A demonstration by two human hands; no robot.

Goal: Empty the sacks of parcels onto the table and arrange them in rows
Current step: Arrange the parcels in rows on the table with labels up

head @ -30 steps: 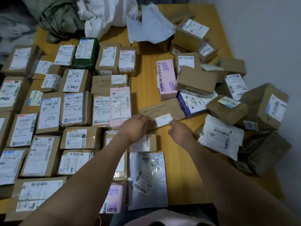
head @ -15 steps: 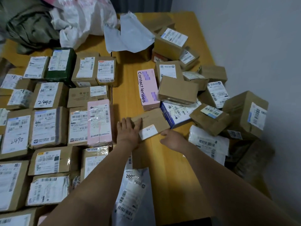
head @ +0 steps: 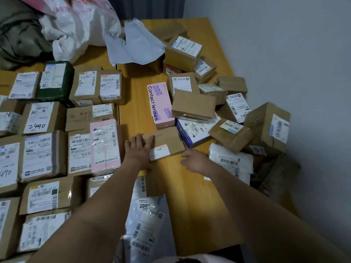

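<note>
L. hand lies flat, fingers straight, on a brown box on the counter; r. hand, loosely curled, holds nothing, just beside it.

The one view came from a wide-angle camera worn on the person's head, aimed forward and steeply down over the wooden table. It sat close: both forearms crossed the bottom edge, with the left hand and right hand near mid-frame. The table's far end and a white sack reached the top edge; the grey wall filled the right side.
</note>
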